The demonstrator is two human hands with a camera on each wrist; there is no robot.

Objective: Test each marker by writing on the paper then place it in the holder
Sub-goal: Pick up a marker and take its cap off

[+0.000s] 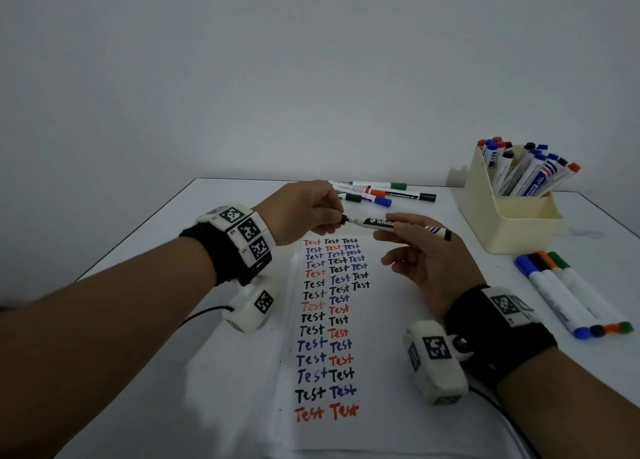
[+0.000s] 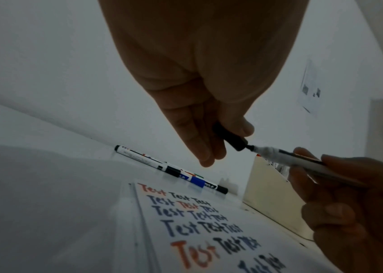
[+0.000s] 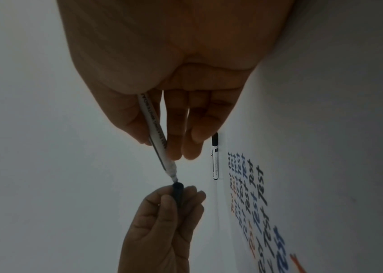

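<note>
Now black marker uncapped, apparently; cap at tip.

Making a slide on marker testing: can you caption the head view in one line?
Left hand holds the black cap at the tip of the marker in the right hand, above the paper.

open bench left of the paper; loose markers behind, four more and the crowded holder block the right.
</note>
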